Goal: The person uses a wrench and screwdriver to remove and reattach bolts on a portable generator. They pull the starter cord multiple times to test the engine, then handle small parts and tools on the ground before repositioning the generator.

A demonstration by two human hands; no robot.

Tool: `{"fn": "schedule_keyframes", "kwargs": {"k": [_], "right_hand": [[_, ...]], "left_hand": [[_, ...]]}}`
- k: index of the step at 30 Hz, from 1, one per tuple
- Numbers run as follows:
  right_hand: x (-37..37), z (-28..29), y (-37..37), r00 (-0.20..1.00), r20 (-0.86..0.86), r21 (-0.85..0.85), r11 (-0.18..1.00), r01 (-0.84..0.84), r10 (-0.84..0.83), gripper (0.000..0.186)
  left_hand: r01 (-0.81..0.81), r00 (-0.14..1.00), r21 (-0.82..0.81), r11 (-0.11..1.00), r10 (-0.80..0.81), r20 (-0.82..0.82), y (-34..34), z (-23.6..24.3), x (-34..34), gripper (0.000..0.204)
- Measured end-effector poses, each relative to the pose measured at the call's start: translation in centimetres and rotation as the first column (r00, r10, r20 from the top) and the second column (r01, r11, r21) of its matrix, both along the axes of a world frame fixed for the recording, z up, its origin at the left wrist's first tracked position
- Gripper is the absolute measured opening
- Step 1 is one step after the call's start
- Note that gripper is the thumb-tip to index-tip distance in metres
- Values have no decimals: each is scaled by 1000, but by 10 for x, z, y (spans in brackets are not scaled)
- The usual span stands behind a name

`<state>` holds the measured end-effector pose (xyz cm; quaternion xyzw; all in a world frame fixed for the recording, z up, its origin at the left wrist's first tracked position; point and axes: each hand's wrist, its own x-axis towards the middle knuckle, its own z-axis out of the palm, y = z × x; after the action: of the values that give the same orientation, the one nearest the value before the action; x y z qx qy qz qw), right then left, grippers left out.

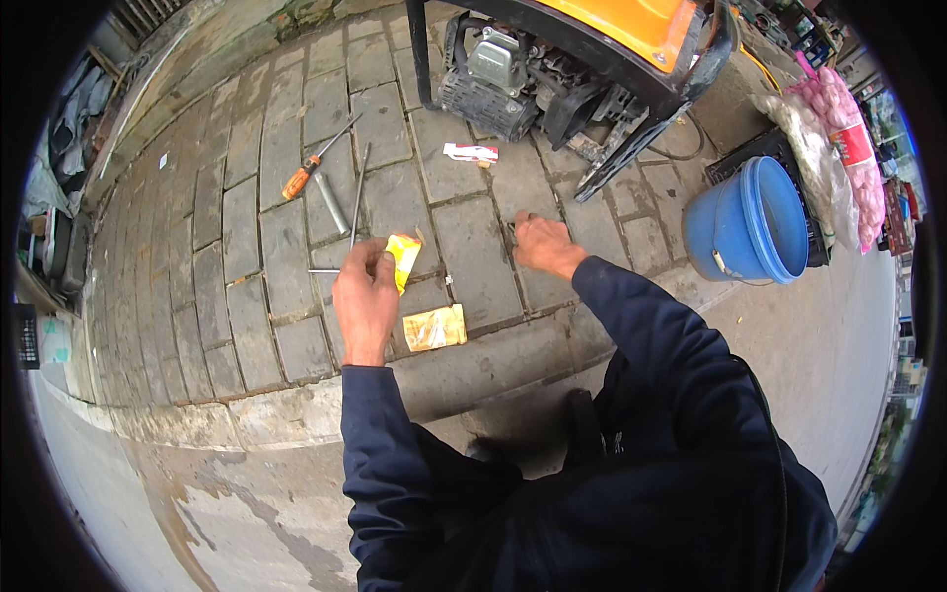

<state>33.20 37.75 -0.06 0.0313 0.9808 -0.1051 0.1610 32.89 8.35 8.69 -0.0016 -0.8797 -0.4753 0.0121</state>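
My left hand is closed, pinching a yellow packet between thumb and fingers just above the paving. My right hand is low over the bricks with its fingers curled; whatever is at the fingertips, if anything, is too small to make out. Between my arms a second yellow packet lies flat near the kerb. Beyond my left hand are a screwdriver with an orange handle, a short metal tube and a thin metal rod. A small red and white box rests farther off.
At the far side stands an engine-driven machine in a black tube frame with an orange top. To the right are a blue bucket, a black crate and a pink net bag. A stone kerb edges the paving.
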Motion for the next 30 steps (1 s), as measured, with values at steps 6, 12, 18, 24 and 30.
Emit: {"fn": "schedule_keyframes", "kwargs": {"k": [6,12,18,24,30], "right_hand": [[-2,-3,1,1000,14,-10,1000,0,0,41],[-3,-7,1,999,36,25,999,22,-23,44],[-3,-7,0,999,28,35,999,21,-22,45],[-4,-3,-1,999,53,28,1000,7,-9,45],[-2,-1,0,1000,22,20,1000,-3,2,44]], "left_hand": [[-5,1000,-5,1000,5,5,3,3,2,23],[-1,1000,1,1000,1,-6,4,2,0,23],[2,1000,34,999,-2,-9,4,-2,0,21],[0,1000,45,999,1,-11,4,-2,-1,21],[-14,1000,30,999,14,1,3,-1,-1,21]]}}
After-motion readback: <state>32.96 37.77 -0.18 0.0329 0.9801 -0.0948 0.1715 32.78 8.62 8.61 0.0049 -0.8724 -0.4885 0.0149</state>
